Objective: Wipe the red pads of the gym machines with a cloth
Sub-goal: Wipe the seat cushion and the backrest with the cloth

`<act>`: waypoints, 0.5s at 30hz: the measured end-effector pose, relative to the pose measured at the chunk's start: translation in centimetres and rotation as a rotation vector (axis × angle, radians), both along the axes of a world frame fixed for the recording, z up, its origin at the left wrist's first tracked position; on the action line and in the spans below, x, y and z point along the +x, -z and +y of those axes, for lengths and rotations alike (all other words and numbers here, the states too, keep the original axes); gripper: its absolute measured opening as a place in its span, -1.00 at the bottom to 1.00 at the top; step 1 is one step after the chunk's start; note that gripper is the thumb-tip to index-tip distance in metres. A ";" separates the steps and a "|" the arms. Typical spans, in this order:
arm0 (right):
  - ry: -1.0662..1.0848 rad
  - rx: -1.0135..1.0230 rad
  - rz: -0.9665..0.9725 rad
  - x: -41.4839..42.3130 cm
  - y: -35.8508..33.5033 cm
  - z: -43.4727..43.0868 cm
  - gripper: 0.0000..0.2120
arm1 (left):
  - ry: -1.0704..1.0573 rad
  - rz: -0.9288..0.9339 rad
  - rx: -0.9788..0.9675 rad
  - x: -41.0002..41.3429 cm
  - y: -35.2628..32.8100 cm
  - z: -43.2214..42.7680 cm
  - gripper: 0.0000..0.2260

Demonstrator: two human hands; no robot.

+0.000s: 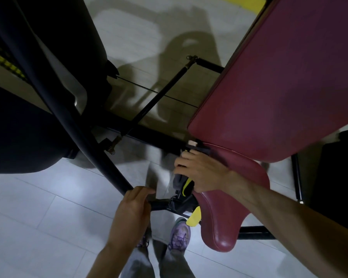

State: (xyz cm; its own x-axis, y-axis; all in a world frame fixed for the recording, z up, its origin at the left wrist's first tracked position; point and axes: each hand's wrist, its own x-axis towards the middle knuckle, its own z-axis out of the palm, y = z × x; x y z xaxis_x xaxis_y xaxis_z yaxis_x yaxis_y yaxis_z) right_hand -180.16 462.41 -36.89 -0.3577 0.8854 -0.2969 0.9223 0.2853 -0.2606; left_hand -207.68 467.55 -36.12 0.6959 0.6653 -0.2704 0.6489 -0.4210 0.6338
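Observation:
A long red back pad slopes across the upper right, and a smaller red seat pad lies below it. My right hand grips a grey and yellow cloth against the left edge of the seat pad, close to the gap between the two pads. My left hand is curled round the lower end of a black slanted frame bar.
Black machine frames and dark pads fill the left side. A thin rod and a cable cross the pale tiled floor between the machines. My purple shoes stand beside the seat's base, near a yellow lever.

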 end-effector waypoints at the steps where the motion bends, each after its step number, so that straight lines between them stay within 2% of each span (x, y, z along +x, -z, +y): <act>1: -0.016 -0.014 -0.013 0.1 0.2 0.1 -0.51 | 0.001 0.003 0.000 0.0 0.1 -0.2 -0.68; 5: -0.040 -0.024 -0.018 1.4 1.5 1.4 -0.55 | 0.000 0.013 -0.007 0.0 0.3 -0.8 -0.70; 9: 0.334 -0.004 -0.132 1.8 3.4 4.1 -0.61 | 0.003 0.034 0.004 -0.4 0.4 -1.3 -0.70; 11: 0.428 -0.023 -0.174 0.0 3.8 5.4 -0.67 | 0.004 0.044 0.009 -0.5 0.4 -1.4 -0.69; 13: 0.330 -0.107 -0.238 -2.3 3.7 5.4 -0.71 | 0.000 0.043 0.013 -0.5 0.1 -1.4 -0.69; 15: 0.133 -0.149 -0.213 -3.2 3.3 4.4 -0.66 | -0.001 0.035 0.010 -0.4 -0.2 -1.4 -0.69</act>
